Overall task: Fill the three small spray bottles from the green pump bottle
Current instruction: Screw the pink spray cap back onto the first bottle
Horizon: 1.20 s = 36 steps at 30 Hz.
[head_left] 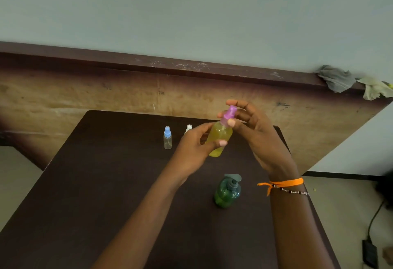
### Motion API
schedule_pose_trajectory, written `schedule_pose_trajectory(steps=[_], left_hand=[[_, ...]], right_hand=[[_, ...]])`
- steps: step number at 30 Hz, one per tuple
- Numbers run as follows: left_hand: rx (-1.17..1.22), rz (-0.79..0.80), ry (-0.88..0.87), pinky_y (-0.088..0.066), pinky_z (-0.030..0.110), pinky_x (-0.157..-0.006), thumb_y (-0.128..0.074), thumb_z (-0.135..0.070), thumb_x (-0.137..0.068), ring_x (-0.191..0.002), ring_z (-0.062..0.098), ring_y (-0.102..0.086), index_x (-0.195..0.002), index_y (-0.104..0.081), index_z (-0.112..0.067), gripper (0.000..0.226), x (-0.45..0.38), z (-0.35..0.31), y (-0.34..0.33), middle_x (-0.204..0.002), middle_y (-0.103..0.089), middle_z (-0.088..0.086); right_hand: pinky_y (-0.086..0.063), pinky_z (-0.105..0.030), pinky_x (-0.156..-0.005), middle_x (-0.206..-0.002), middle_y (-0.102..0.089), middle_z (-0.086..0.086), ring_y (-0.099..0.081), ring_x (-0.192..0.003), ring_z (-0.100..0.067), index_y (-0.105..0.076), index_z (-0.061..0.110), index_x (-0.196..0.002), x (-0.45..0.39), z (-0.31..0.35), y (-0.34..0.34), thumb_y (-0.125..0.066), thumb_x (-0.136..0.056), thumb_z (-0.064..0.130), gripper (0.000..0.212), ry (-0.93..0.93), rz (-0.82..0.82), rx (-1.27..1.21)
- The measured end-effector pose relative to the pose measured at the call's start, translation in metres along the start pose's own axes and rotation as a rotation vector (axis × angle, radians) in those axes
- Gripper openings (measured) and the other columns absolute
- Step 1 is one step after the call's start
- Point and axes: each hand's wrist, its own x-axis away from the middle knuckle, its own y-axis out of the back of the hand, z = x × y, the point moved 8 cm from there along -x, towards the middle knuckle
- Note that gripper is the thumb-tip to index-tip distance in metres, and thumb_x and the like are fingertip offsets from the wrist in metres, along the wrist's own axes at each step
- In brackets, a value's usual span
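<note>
- Spray bottles: three. One, with a pink cap point(228, 114), is held tilted above the table point(106, 183) and contains yellow liquid point(219, 139).
- The second, with a blue cap point(167, 131), stands upright on the table; its body looks clear.
- The third, with a white cap point(188, 128), stands just right of it, mostly hidden behind the left hand point(192, 147).
- Left hand: thumb and fingers curl round the yellow bottle's body.
- Right hand point(253, 132): fingertips pinch the pink cap.
- Pump bottle point(227, 192): one, green, upright on the table nearer the camera, below the hands and apart from them.
- Right wrist: one orange band point(286, 182), one beaded bracelet point(293, 191).
- Ledge behind: two crumpled cloths point(336, 78).
</note>
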Motion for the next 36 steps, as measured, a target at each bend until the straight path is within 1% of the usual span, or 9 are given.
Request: schedule_pose_trajectory(steps=[3,8,10,15,19,23,29,34,36], left_hand=[[0.09,0.189,0.035,-0.051,0.022,-0.086,-0.059,-0.011,-0.088,-0.102,0.006,-0.061,-0.118,-0.057,-0.018,0.031,0.001,-0.007,-0.012,-0.109,-0.066,-0.004],[0.215,0.441,0.087,-0.05,0.025,-0.092,-0.051,-0.019,-0.09,-0.11,0.01,-0.06,-0.121,-0.055,-0.016,0.031,0.011,-0.011,-0.031,-0.111,-0.067,-0.005],[0.234,0.411,0.109,-0.05,0.026,-0.092,-0.052,-0.021,-0.091,-0.108,0.01,-0.062,-0.118,-0.056,-0.018,0.027,0.01,-0.008,-0.031,-0.11,-0.067,-0.004],[0.166,0.241,0.107,-0.052,0.017,-0.082,-0.051,-0.009,-0.091,-0.092,0.0,-0.065,-0.106,-0.059,-0.021,0.021,0.004,0.001,-0.025,-0.103,-0.066,-0.005],[0.102,0.183,0.083,-0.05,0.013,-0.079,-0.054,-0.005,-0.09,-0.086,-0.003,-0.064,-0.104,-0.059,-0.018,0.02,0.002,0.006,-0.03,-0.098,-0.065,-0.006],[0.052,0.143,0.08,-0.051,0.017,-0.08,-0.056,-0.004,-0.088,-0.089,0.003,-0.063,-0.106,-0.058,-0.015,0.021,-0.002,0.016,-0.035,-0.098,-0.065,-0.001],[-0.07,0.091,0.058,-0.048,0.032,-0.09,-0.057,-0.006,-0.088,-0.103,0.018,-0.061,-0.105,-0.056,-0.018,0.021,-0.01,0.027,-0.036,-0.106,-0.064,0.005],[-0.164,0.068,0.026,-0.047,0.016,-0.076,-0.057,-0.011,-0.089,-0.09,0.006,-0.06,-0.111,-0.053,-0.02,0.023,-0.019,0.032,-0.029,-0.096,-0.063,-0.007],[-0.19,0.069,0.018,-0.048,0.019,-0.079,-0.057,-0.012,-0.09,-0.093,0.007,-0.06,-0.117,-0.052,-0.019,0.029,-0.024,0.032,-0.023,-0.099,-0.063,-0.005]], right_hand=[[-0.053,-0.027,-0.089,-0.103,-0.076,0.001,-0.068,-0.101,-0.011,-0.059,0.017,-0.121,0.0,0.002,0.0,-0.065,-0.086,0.018,0.036,0.003,0.184,-0.204],[-0.039,-0.027,-0.063,-0.096,-0.072,0.009,-0.063,-0.094,-0.009,-0.073,0.032,-0.115,0.001,-0.004,-0.006,-0.076,-0.076,0.046,0.041,-0.05,0.332,-0.309],[-0.035,-0.029,-0.064,-0.091,-0.069,0.011,-0.061,-0.088,-0.007,-0.074,0.03,-0.113,-0.002,-0.011,-0.007,-0.078,-0.074,0.046,0.043,-0.057,0.321,-0.342],[-0.052,-0.022,-0.078,-0.083,-0.07,0.006,-0.064,-0.082,-0.006,-0.068,0.012,-0.111,-0.004,-0.019,-0.003,-0.076,-0.07,0.038,0.049,-0.06,0.173,-0.334],[-0.052,-0.017,-0.077,-0.074,-0.071,0.008,-0.065,-0.078,-0.002,-0.067,0.012,-0.106,-0.001,-0.025,0.004,-0.063,-0.083,0.014,0.023,-0.031,0.052,-0.253],[-0.053,-0.016,-0.072,-0.078,-0.071,0.006,-0.067,-0.076,0.0,-0.066,0.004,-0.111,0.002,-0.035,0.009,-0.057,-0.092,-0.002,0.022,-0.045,-0.035,-0.207],[-0.052,-0.014,-0.069,-0.078,-0.072,0.004,-0.068,-0.075,0.001,-0.066,0.007,-0.113,0.001,-0.045,0.013,-0.06,-0.092,-0.001,0.023,-0.045,-0.091,-0.12],[-0.054,-0.016,-0.08,-0.095,-0.073,-0.005,-0.069,-0.087,-0.003,-0.066,0.005,-0.116,-0.004,-0.053,0.016,-0.063,-0.091,0.004,0.025,-0.06,-0.139,-0.087],[-0.053,-0.019,-0.083,-0.098,-0.073,-0.007,-0.068,-0.09,-0.008,-0.069,0.01,-0.108,-0.009,-0.057,0.018,-0.066,-0.09,0.006,0.019,-0.048,-0.156,-0.019]])
